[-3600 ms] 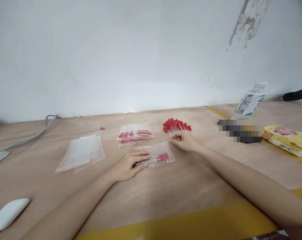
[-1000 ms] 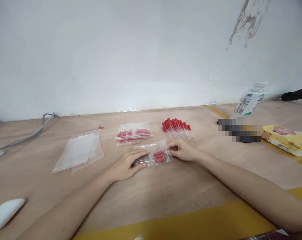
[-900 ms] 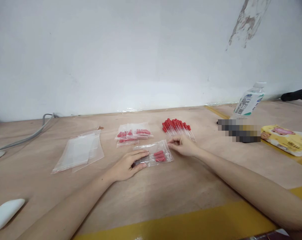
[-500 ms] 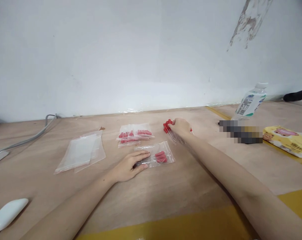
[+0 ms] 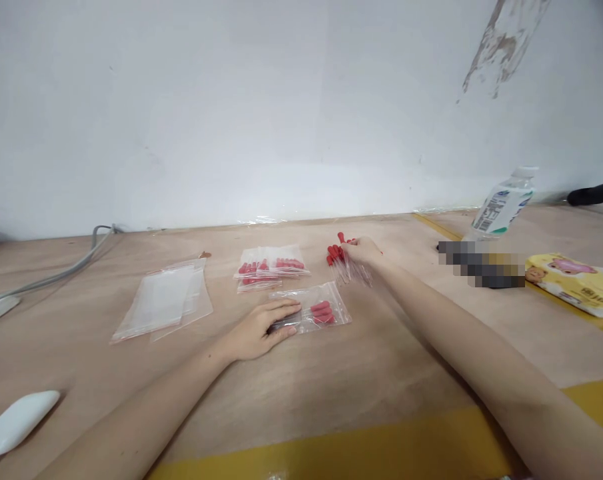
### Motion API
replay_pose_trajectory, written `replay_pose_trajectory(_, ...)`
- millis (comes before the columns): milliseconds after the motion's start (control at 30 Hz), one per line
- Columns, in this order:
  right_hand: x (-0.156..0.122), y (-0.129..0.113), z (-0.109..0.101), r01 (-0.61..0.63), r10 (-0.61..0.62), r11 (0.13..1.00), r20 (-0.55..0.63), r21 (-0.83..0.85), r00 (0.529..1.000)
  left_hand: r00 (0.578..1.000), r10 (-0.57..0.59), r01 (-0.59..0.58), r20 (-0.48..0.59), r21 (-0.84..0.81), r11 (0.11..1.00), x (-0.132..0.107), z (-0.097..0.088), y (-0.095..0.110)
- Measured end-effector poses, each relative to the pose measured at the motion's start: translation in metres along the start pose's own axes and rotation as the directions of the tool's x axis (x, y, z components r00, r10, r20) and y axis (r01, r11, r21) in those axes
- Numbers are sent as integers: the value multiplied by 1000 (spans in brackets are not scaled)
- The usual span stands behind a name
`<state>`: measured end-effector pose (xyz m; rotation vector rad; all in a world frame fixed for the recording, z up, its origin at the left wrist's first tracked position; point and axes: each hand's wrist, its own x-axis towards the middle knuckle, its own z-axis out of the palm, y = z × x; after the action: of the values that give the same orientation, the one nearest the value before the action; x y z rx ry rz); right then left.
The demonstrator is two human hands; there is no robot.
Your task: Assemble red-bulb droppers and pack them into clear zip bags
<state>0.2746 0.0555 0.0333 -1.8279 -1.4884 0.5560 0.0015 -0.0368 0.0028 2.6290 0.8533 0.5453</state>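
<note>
My left hand (image 5: 261,328) lies with its fingers stretched out on a clear zip bag (image 5: 338,321), pressing its near end to the table. Inside that bag are several red-bulbed droppers (image 5: 322,312). Further right, my right hand (image 5: 364,251) pinches a dropper (image 5: 341,237) whose red bulb sticks up above a loose pile of droppers (image 5: 333,256) with clear tubes. Part of the pile is hidden behind that hand. Filled zip bags (image 5: 281,263) with red bulbs showing lie stacked beyond my left hand.
Flat zip bags (image 5: 164,300) are stacked at the left. A grey cable (image 5: 76,267) runs by the wall, and a white rounded object (image 5: 21,421) lies at the near left. To the right are a tilted plastic bottle (image 5: 504,203) and a yellow packet (image 5: 568,283).
My right hand has raised a dropper slightly out of the pile, and its red bulb now stands higher. My left hand stays on the bag. The view has shifted slightly.
</note>
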Motion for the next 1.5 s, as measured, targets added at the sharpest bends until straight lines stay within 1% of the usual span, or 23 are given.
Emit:
replay_pose_trajectory(100,-16,2,-6,51,-59,988,46,144,997,1000,2,-2,1,-2,1000,0,0,0)
replay_pose_trajectory(167,-28,10,-7,89,-103,947,31,307,994,1000,3,-3,2,-3,1000,0,1,0)
replay_pose_trajectory(233,-41,21,-5,133,-148,840,-14,525,989,1000,-2,2,0,-3,1000,0,1,-1)
replay_pose_trajectory(300,-52,32,-1,168,-176,744,-53,647,983,1000,-8,8,-3,-1,1000,-1,1,-1)
replay_pose_trajectory(367,-62,40,4,170,-172,712,-66,681,983,1000,-11,11,-1,0,1000,-1,1,0)
replay_pose_trajectory(433,-71,40,10,126,-133,694,-46,709,990,1000,-7,7,6,0,1000,-1,1,0)
replay_pose_trajectory(533,-81,33,17,-6,-43,637,44,771,998,1000,8,-8,23,-1,1000,-1,1,1)
replay_pose_trajectory(600,-87,29,19,-95,-9,592,125,801,992,999,18,-18,31,-1,1000,-2,1,1)
replay_pose_trajectory(667,-92,27,19,-144,-13,571,184,808,983,999,25,-25,33,-3,1000,-2,1,1)
replay_pose_trajectory(700,-94,27,18,-150,-20,572,196,806,980,999,27,-27,32,-4,1000,-2,1,0)
replay_pose_trajectory(800,-99,30,14,-134,-28,571,182,810,983,999,28,-28,30,-7,1000,-2,1,1)
replay_pose_trajectory(867,-100,31,12,-130,-40,536,179,834,983,999,24,-24,25,-13,1000,-3,0,1)
replay_pose_trajectory(967,-100,33,11,-167,-99,486,244,858,965,1000,18,-18,4,-23,1000,-4,0,2)
replay_pose_trajectory(1000,-99,34,11,-177,-124,494,271,851,955,1000,17,-17,-3,-22,1000,-4,0,2)
replay_pose_trajectory(1033,-98,36,11,-174,-150,527,293,832,944,1000,18,-18,-8,-19,1000,-4,0,2)
replay_pose_trajectory(1133,-92,41,9,-74,-231,708,330,702,915,1000,31,-31,-5,-7,1000,-4,0,1)
replay_pose_trajectory(1167,-90,42,7,-35,-254,757,343,653,905,999,35,-35,-2,-6,999,-4,0,1)
replay_pose_trajectory(1200,-88,43,5,-9,-266,787,353,617,897,999,38,-38,0,-6,999,-4,0,1)
replay_pose_trajectory(1267,-85,46,0,-7,-262,804,365,594,894,999,40,-40,2,-9,999,-4,0,0)
replay_pose_trajectory(1333,-81,47,-5,-36,-241,816,396,577,886,999,37,-37,2,-16,999,-3,0,0)
replay_pose_trajectory(1433,-76,49,-14,-50,-244,863,502,502,830,999,36,-36,-10,-30,999,-3,0,0)
replay_pose_trajectory(1500,-75,50,-20,-18,-266,883,531,469,805,999,36,-37,-15,-35,999,-4,0,0)
